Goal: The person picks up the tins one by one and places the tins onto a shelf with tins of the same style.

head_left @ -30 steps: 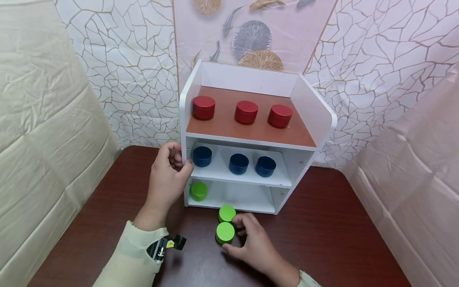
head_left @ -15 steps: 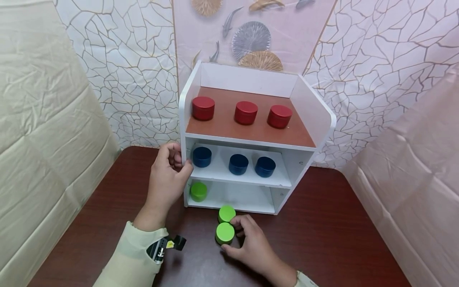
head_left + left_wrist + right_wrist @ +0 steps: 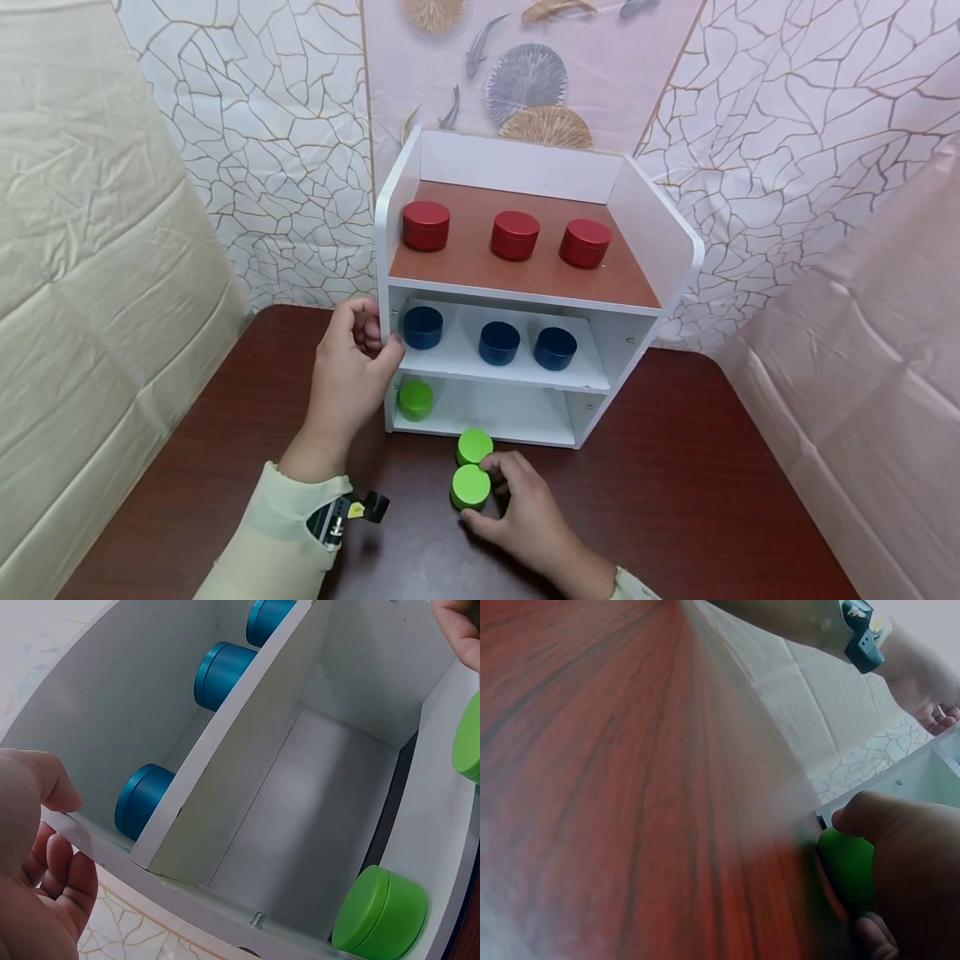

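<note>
A white three-level shelf (image 3: 388,250) stands on a dark wooden table (image 3: 675,500). My left hand (image 3: 351,371) grips its left side panel (image 3: 90,847), thumb on the front edge and fingers curled behind. On the table just in front of the shelf are two green tins. My right hand (image 3: 521,508) curls round the nearer green tin (image 3: 470,486), thumb and fingers touching it (image 3: 846,866). The other green tin (image 3: 474,446) sits just behind it. A third green tin (image 3: 415,399) rests on the bottom level at the left (image 3: 379,911).
Three blue tins (image 3: 499,342) sit on the middle level and three red tins (image 3: 514,234) on the brown top level. Cloth-draped walls close in on both sides and behind. A small device (image 3: 337,517) is strapped to my left wrist.
My right hand's fingers have drawn slightly closer round the nearer green tin. The left hand and the tins have stayed in place.
</note>
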The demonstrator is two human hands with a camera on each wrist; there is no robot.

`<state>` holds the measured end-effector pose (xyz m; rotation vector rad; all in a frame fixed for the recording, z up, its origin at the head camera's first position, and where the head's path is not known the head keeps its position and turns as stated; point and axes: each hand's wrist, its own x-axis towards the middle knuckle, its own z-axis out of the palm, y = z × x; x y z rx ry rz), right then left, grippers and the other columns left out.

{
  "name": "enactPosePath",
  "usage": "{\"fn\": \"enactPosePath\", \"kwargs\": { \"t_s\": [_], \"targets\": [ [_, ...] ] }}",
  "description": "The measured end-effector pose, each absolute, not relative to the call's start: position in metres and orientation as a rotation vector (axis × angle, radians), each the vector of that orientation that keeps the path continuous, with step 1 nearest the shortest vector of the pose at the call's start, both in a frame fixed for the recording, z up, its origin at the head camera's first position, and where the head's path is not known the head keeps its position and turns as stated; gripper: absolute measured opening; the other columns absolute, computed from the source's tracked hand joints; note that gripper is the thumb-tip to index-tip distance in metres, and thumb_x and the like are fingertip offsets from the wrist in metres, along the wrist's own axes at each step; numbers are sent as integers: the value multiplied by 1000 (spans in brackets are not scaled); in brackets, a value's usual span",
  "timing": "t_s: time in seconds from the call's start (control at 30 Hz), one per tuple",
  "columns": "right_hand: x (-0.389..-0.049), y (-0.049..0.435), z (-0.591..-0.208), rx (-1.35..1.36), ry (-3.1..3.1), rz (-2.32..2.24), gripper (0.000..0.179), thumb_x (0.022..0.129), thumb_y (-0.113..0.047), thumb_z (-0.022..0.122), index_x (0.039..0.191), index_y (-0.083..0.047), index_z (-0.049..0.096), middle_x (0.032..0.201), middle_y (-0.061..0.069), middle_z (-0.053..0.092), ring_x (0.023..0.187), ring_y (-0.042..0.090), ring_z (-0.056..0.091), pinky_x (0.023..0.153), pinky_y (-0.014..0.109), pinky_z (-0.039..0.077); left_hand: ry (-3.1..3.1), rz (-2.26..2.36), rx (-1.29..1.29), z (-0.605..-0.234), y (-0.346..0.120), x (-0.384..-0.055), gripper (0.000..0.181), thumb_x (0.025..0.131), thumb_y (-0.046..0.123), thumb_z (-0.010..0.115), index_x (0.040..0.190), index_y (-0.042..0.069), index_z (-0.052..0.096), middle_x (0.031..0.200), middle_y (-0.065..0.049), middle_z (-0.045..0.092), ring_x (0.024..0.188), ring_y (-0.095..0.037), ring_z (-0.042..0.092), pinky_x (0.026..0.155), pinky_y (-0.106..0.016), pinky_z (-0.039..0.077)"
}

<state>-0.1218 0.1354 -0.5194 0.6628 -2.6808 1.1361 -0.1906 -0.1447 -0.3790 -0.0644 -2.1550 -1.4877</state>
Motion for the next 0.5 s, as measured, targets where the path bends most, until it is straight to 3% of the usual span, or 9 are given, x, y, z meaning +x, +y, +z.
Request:
{"fn": "enactPosePath", "kwargs": {
  "t_s": [0.27, 0.5],
  "targets": [
    [-121, 135, -521, 637, -2687, 1139, 62, 79, -23, 104, 128, -17, 68, 114, -9, 68, 100, 9, 70, 85, 28, 65, -2159, -1487, -60, -379, -144, -190, 40, 101, 14, 75, 136, 16, 55, 106, -8, 56, 94, -21, 59, 79, -20, 52],
    [-122, 135, -523, 666, -2649, 1124, 61, 78, -19, 103, 129, -15, 68, 115, -9, 68, 101, 4, 68, 83, 27, 65, -2147, -1488, -70, -379, -144, -191, 40, 101, 13, 76, 136, 16, 55, 105, -8, 56, 93, -21, 58, 78, -20, 51]
  ]
}}
